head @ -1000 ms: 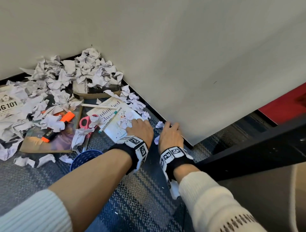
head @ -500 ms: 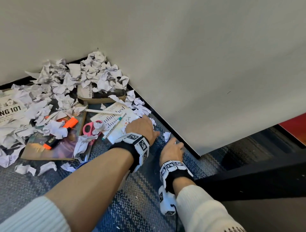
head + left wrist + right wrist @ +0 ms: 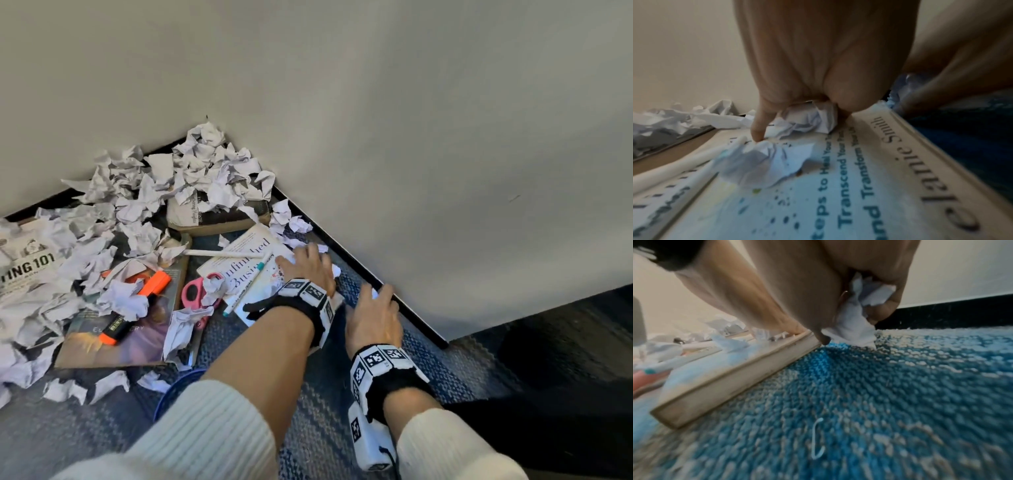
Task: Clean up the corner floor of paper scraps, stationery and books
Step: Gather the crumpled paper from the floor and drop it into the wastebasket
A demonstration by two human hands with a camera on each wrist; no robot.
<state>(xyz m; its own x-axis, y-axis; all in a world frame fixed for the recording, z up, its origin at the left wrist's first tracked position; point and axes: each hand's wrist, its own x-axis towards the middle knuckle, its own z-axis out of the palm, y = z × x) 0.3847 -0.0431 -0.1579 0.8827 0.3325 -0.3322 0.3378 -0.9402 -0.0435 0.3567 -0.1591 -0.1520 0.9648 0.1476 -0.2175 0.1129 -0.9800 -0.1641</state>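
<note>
blue carpet (image 3: 342, 428), wall corner | white book (image 3: 253, 274) long axis toward corner | left hand (image 3: 310, 265) apparently clutching scrap (image 3: 813, 116) | right hand (image 3: 375, 318) clamps paper scrap (image 3: 855, 321)

Legible text. White book (image 3: 253, 260) under the left hand (image 3: 310, 265): title fragments "Unfinished" and "Busin…" in the head view; in the left wrist view its cover (image 3: 859, 186) carries blue subtitle fragments "…teps to Heal Your", "Transcend Your", "…nd Transform Your", and, along the edge, the author line "Jamie Smith". Book at the far left (image 3: 27, 263): "…ING 101" in bold black capitals. Dark book by the corner (image 3: 219, 214): spine lettering partly readable as "…thering Heights". Purple-covered book (image 3: 130, 339): faint letters, unreadable. Wristbands (image 3: 310, 291): square black-and-white coded markers, no words.
</note>
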